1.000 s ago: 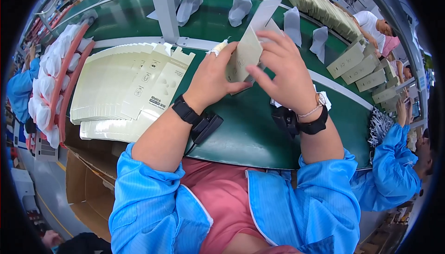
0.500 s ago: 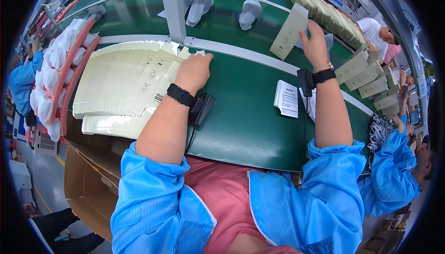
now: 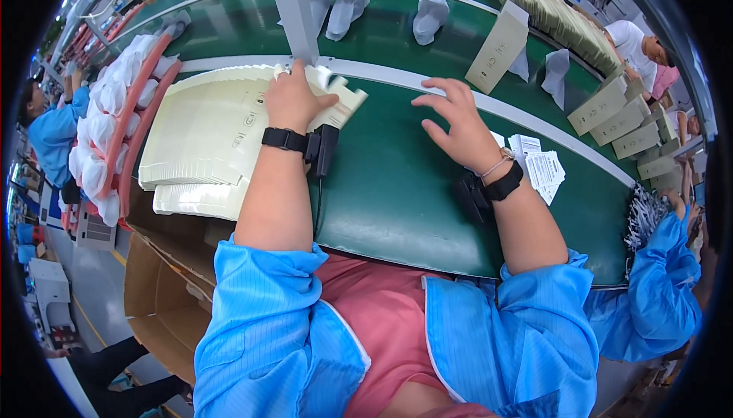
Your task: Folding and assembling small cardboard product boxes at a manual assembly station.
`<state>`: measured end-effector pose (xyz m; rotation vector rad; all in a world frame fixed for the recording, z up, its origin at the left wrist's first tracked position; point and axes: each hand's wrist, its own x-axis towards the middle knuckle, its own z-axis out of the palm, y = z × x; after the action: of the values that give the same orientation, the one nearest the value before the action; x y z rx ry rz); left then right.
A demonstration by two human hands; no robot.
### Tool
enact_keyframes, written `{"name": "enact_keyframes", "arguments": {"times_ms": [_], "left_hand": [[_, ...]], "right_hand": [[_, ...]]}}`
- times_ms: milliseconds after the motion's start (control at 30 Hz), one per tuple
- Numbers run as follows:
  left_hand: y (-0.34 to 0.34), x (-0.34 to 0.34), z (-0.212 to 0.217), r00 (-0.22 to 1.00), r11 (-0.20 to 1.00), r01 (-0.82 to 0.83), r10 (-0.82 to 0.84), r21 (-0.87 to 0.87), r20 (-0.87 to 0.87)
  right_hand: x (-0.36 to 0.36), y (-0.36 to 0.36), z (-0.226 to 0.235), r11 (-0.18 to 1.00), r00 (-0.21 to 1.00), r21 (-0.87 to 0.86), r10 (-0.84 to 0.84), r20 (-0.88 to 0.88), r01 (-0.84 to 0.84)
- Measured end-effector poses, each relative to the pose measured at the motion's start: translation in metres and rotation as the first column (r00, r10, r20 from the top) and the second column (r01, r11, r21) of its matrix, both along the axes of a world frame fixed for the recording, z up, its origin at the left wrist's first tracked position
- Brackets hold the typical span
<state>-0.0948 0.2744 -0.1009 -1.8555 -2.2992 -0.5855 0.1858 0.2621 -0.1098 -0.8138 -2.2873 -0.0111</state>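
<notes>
On the left part of the green worktop lies a fanned stack of flat cream cartons (image 3: 202, 128). My left hand (image 3: 292, 103) is at the stack's right end, closed on a flat carton (image 3: 347, 105) whose notched end juts out beyond my thumb. My fingertips are partly hidden among the flaps. My right hand (image 3: 462, 128) hovers over the worktop, fingers spread and holding nothing. Beyond it, a folded-up cream carton (image 3: 498, 50) stands on the far green belt, apart from the hand. Printed white leaflets (image 3: 544, 170) lie just right of my right wrist.
A grey post (image 3: 292, 13) rises behind the stack. Wrapped items (image 3: 347, 13) lie along the far belt (image 3: 389, 29). More cartons (image 3: 599, 109) stand at the right. White-wrapped pieces fill a red rack (image 3: 126, 135) at left, above an open cardboard box (image 3: 164, 296). Co-workers sit on both sides.
My right hand has let go of the standing carton and come back left and nearer, now empty. My left hand has shifted slightly, and a carton end sticks out farther from the stack.
</notes>
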Motion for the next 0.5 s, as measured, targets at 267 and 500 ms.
{"name": "enact_keyframes", "arguments": {"times_ms": [267, 500], "left_hand": [[-0.03, 0.048, 0.039, 0.548, 0.86, 0.195, -0.495, 0.472, 0.674], [-0.048, 0.087, 0.059, 0.163, 0.494, 0.254, -0.869, 0.831, 0.467]], "right_hand": [[-0.022, -0.02, 0.007, 0.581, 0.998, -0.812, 0.064, -0.02, -0.053], [-0.014, -0.041, 0.021, 0.811, 0.773, -0.446, 0.011, -0.635, -0.378]]}}
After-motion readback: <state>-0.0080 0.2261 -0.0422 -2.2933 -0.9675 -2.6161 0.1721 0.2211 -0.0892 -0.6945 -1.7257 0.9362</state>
